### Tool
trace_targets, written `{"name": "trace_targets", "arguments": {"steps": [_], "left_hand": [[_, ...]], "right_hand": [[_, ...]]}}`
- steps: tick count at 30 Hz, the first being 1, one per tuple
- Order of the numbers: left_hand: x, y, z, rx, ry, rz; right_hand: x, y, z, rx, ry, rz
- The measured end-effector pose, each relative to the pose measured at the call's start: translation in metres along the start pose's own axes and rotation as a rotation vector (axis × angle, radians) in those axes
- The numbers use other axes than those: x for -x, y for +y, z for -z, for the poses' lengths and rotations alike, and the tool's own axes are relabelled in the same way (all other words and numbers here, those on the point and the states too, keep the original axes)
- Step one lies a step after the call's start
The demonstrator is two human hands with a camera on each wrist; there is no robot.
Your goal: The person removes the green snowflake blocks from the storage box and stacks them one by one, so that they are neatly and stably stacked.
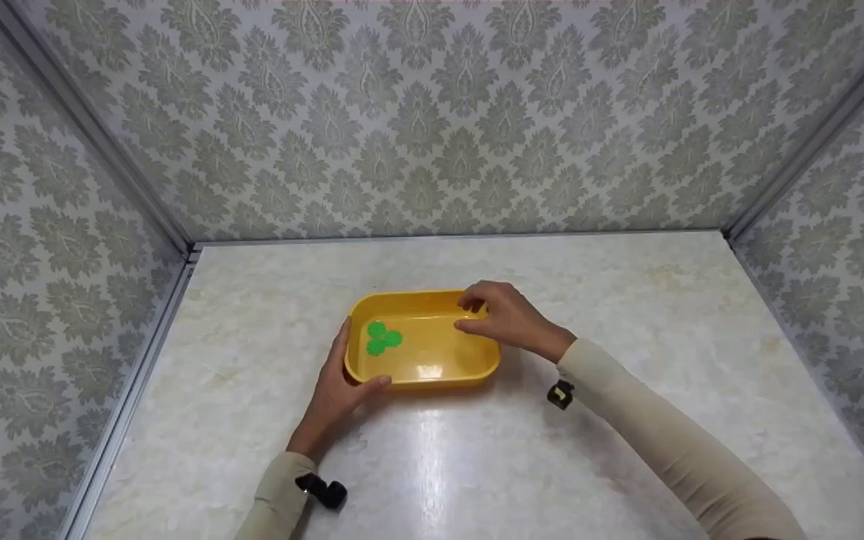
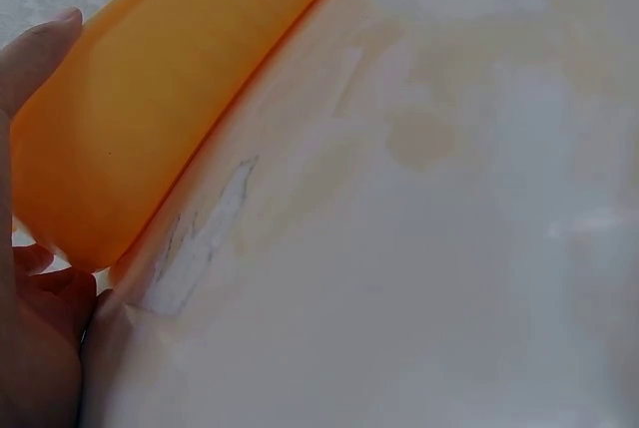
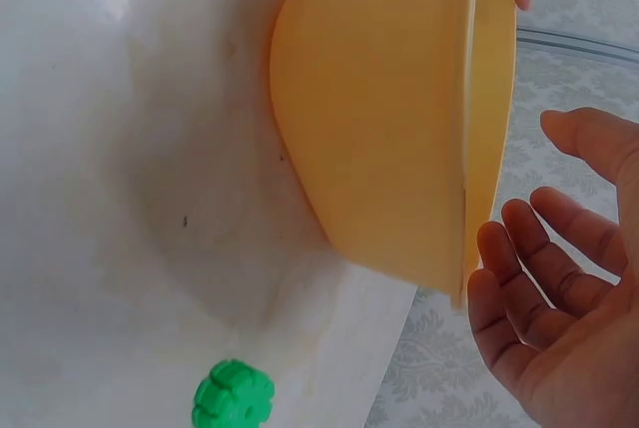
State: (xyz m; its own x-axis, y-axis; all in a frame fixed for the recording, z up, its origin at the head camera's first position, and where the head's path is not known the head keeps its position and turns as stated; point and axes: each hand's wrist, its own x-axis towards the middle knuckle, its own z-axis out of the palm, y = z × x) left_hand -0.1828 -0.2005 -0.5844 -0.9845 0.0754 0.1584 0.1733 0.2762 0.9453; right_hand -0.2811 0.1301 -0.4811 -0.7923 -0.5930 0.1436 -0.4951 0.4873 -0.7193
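A yellow plastic basin (image 1: 432,304) rests on the table, with several small green scalloped pieces (image 1: 376,331) clustered at the left of its floor. My left hand (image 1: 334,390) holds the basin's left end, thumb over the near rim and fingers along the outer wall. Over the right end hovers my right hand (image 1: 511,319), its fingers loosely bent and nothing between them. In the right wrist view, that hand's fingers (image 3: 529,268) are right by the basin's rim. A green grooved round piece (image 3: 234,395) lies on the table outside the basin there.
The pale marbled table (image 1: 252,337) meets patterned wall panels (image 1: 432,135) at the back and both sides. Metal edging (image 1: 154,322) runs along the left. A black wrist camera (image 1: 323,491) sits on the left sleeve and another camera (image 1: 560,394) on the right.
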Motion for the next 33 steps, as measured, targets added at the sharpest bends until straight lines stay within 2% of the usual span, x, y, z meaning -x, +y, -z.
{"name": "trace_targets", "arguments": {"steps": [7, 14, 25, 33], "left_hand": [[0.000, 0.000, -0.001, 0.002, 0.009, 0.017], [0.001, 0.003, -0.001, -0.008, 0.006, 0.066], [0.001, 0.001, 0.001, 0.000, -0.002, 0.049], [-0.001, -0.001, 0.000, 0.009, 0.001, 0.009]], "right_hand": [[-0.008, -0.004, -0.012, -0.027, -0.029, -0.013], [-0.015, -0.007, -0.027, -0.030, -0.067, -0.023], [-0.029, -0.012, -0.053, -0.024, -0.082, -0.043], [-0.033, -0.012, -0.073, -0.093, -0.089, -0.099]]}}
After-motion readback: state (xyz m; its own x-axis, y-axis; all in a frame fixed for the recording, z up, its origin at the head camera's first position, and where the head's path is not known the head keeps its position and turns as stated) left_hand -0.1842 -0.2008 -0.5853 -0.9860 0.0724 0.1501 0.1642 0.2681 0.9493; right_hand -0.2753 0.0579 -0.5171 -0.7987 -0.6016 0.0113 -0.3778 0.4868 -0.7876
